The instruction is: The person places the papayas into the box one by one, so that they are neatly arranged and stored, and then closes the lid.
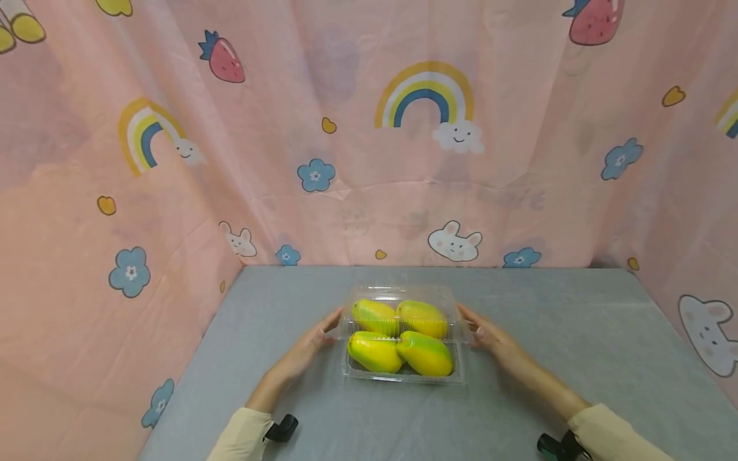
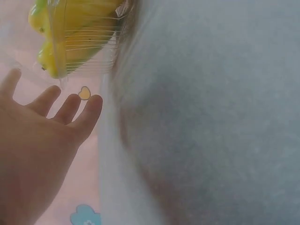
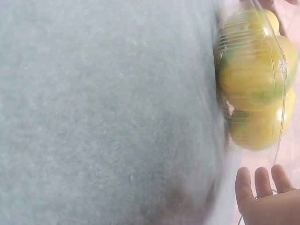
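Observation:
A clear plastic clamshell box (image 1: 403,379) sits mid-table with several yellow-green mangoes (image 1: 425,353) in two rows inside. Its transparent lid (image 1: 403,293) slants over the back row, and the lid's near edge crosses the middle of the box in the head view. At the box's left side is my left hand (image 1: 308,346), fingers extended and fingertips right by the plastic; the left wrist view shows them spread and nearly straight. My right hand (image 1: 490,336) flanks the opposite side, its straight fingers (image 3: 263,180) pointing at the box wall in the right wrist view.
A grey cloth-covered table (image 1: 576,333) lies under everything. Pink printed curtain (image 1: 369,211) rises behind its back edge and along both sides. Each wrist wears a dark strapped device, such as the one at the left cuff (image 1: 281,428).

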A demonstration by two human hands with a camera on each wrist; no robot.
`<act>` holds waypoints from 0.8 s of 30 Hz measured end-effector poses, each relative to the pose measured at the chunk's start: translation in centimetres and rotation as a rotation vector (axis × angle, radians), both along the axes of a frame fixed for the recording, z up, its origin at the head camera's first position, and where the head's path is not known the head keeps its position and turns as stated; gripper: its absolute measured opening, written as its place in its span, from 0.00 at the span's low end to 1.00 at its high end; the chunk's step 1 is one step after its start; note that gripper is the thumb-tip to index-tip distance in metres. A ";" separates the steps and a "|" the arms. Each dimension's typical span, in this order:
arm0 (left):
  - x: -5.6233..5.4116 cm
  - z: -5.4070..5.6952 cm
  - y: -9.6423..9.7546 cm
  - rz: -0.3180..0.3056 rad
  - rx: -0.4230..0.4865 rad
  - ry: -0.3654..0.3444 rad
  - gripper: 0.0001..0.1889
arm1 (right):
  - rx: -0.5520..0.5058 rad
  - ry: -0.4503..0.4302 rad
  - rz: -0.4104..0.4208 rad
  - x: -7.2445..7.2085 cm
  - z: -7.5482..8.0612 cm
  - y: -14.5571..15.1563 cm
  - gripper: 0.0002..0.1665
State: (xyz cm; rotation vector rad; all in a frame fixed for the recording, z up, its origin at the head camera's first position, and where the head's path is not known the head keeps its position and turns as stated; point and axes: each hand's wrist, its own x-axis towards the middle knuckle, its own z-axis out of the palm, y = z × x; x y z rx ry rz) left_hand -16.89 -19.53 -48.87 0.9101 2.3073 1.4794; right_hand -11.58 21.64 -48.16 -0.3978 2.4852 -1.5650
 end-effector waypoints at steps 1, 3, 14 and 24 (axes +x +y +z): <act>0.1 0.0 0.0 -0.004 0.002 -0.004 0.39 | -0.002 -0.006 0.001 0.0 -0.1 0.0 0.31; 0.2 -0.1 0.0 -0.009 -0.001 -0.008 0.39 | -0.005 -0.026 0.001 0.1 -0.2 0.0 0.31; 0.3 -1.0 -0.2 -0.004 -0.116 -0.024 0.36 | -0.016 -0.112 0.024 0.4 -1.2 -0.2 0.40; 0.2 -1.0 -0.2 -0.037 -0.106 -0.066 0.47 | 0.062 -0.120 0.026 0.6 -1.3 -0.4 0.52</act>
